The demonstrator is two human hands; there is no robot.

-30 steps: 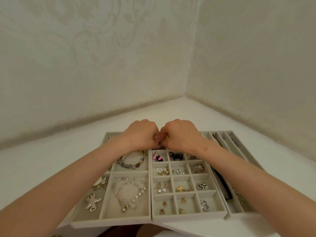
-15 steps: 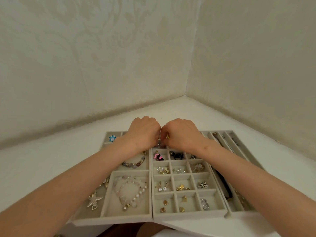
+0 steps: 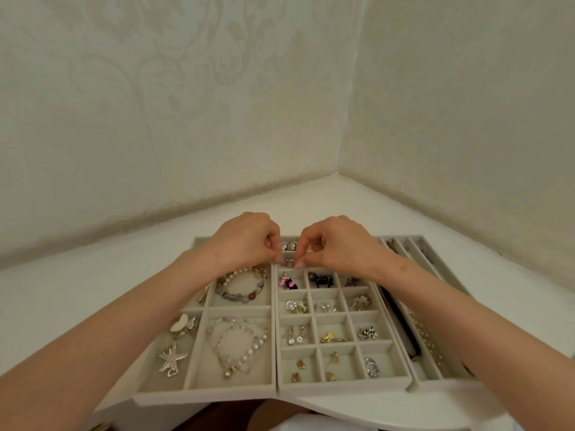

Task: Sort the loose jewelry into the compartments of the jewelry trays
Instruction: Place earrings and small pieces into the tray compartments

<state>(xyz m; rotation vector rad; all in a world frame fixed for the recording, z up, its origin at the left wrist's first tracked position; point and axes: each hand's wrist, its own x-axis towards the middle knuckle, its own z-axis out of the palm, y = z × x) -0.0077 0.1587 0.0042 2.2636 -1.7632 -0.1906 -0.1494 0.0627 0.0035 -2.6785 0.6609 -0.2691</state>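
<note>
Three grey velvet trays lie side by side: a left tray (image 3: 199,389) with large compartments, a middle grid tray (image 3: 342,384) and a right tray (image 3: 441,381) with long slots. My left hand (image 3: 245,241) and my right hand (image 3: 336,244) meet over the far end of the middle tray. Between their fingertips they pinch a small metal piece (image 3: 289,261), too small to identify. It hangs just above the compartment holding a pink and black charm (image 3: 287,283).
Beaded bracelets (image 3: 242,286), a starfish brooch (image 3: 172,362) and a pearl bracelet (image 3: 239,349) fill the left tray. Earrings and rings (image 3: 371,367) sit in the grid cells. A dark strap (image 3: 401,321) lies in the right tray. Two walls meet in a corner behind the white table (image 3: 62,300).
Both hands have drawn slightly apart at the knuckles and lowered their fingertips toward the far cells of the middle tray, still pinching the small piece.
</note>
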